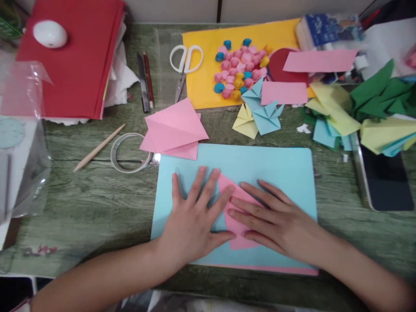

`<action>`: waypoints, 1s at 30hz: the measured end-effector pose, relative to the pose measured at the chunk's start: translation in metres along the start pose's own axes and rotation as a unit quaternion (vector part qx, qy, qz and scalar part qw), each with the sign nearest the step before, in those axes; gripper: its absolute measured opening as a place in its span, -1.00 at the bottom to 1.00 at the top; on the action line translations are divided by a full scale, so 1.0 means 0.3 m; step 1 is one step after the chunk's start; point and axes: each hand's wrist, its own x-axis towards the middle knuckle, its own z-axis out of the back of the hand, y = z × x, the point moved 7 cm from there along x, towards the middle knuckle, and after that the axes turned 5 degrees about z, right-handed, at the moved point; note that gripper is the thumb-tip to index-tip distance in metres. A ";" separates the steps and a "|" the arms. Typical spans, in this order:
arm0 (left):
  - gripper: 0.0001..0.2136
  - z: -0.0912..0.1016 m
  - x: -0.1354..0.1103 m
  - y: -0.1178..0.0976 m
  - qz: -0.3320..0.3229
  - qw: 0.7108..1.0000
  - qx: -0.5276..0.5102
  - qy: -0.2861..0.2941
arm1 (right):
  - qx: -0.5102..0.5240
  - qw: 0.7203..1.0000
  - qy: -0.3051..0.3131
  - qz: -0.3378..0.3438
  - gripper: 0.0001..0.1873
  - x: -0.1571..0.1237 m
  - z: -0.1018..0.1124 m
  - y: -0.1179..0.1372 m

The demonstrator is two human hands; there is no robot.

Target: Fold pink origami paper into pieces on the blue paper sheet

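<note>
My left hand (195,216) and my right hand (269,219) lie flat, fingers spread, on a folded pink paper piece (234,223). That piece rests on a light blue sheet (286,173) near the table's front edge. Both hands press the pink paper down; neither grips it. Much of the pink piece is hidden under my fingers. A larger folded pink paper shape (175,130) lies just beyond the blue sheet's far left corner.
Scissors (184,65) and small paper roses (238,69) sit on a yellow sheet (201,86). Tape roll (129,152), wooden stick (99,147), red folder (74,56), folded blue and yellow shapes (261,115), green and yellow paper pile (373,108), tablet (385,180) at right.
</note>
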 end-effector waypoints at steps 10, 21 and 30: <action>-0.23 0.000 0.000 -0.001 -0.002 1.000 0.000 -0.001 | -0.011 1.000 0.001 0.002 -0.50 0.005 0.002 0.004; -0.24 0.003 -0.005 -0.004 0.001 1.000 0.005 -0.004 | -0.005 1.000 0.000 -0.005 -0.53 0.008 0.008 0.001; -0.25 0.008 -0.003 -0.006 -0.006 1.000 0.002 -0.003 | -0.009 1.000 0.015 0.003 -0.51 -0.001 -0.005 0.000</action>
